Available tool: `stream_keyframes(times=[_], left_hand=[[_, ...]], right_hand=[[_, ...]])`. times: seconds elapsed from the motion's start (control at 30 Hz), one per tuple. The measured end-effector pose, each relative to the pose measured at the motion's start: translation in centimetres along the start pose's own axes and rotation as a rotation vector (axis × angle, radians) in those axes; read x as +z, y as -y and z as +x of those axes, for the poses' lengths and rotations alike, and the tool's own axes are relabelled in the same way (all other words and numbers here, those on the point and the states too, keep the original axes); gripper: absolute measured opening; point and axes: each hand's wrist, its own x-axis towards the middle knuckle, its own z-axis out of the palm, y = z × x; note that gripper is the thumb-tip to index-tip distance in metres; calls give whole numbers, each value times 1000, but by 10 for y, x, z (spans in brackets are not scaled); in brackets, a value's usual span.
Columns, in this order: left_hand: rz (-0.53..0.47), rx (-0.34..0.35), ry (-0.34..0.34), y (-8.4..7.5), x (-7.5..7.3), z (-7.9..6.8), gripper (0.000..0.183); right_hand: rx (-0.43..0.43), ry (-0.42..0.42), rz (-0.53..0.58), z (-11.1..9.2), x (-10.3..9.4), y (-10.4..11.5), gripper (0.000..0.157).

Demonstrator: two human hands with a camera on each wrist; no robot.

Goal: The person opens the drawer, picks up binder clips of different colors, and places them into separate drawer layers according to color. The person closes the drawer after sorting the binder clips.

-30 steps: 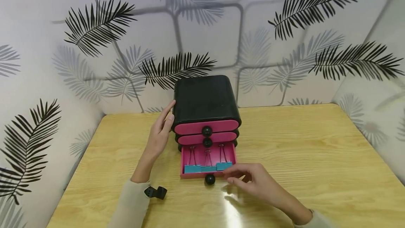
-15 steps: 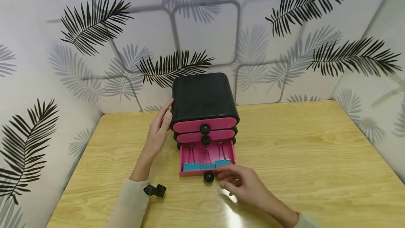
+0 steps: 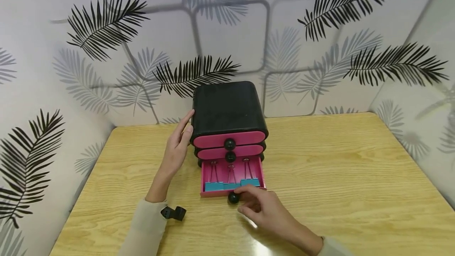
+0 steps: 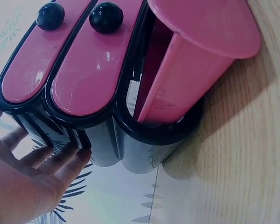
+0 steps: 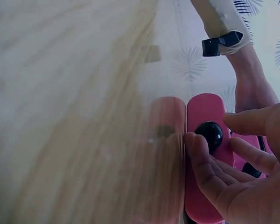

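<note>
A small black drawer unit [image 3: 227, 108] with pink drawer fronts stands on the table. The bottom drawer [image 3: 217, 194] is pulled out, with three blue binder clips [image 3: 214, 186] inside, their wire handles toward the back. My left hand [image 3: 175, 149] rests against the unit's left side, its fingers [image 4: 65, 165] along the black casing in the left wrist view. At the bottom drawer's black round knob [image 5: 209, 135], my right hand [image 3: 261, 206] has its fingers spread and bent around it; the thumb stands a little apart from the knob in the head view.
Two upper drawers with black knobs [image 3: 230, 144] are pushed in. The wood-grain table [image 3: 337, 169] stretches to both sides. A leaf-patterned wall [image 3: 231, 38] rises right behind the unit. A black wrist device [image 3: 173, 213] is strapped on the left sleeve.
My right hand has moved left along the drawer front, from its right corner to the knob. My left hand stays against the unit. The drawer looks just as far out.
</note>
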Motion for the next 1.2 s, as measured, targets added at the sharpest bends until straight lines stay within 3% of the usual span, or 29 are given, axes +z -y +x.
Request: stream_keyframes(times=[0.2, 0.3, 0.67, 1.2], left_hand=[[-6, -10, 17, -28, 3, -3, 49], [-1, -6, 23, -31, 4, -4, 49], [23, -8, 10, -31, 4, -3, 49], [-5, 0, 2, -32, 4, -4, 49]], right_hand=[[55, 16, -11, 3, 1, 2, 30], [85, 10, -16, 4, 1, 2, 29], [93, -99, -60, 11, 1, 2, 20], [113, -103, -45, 19, 0, 7, 18]])
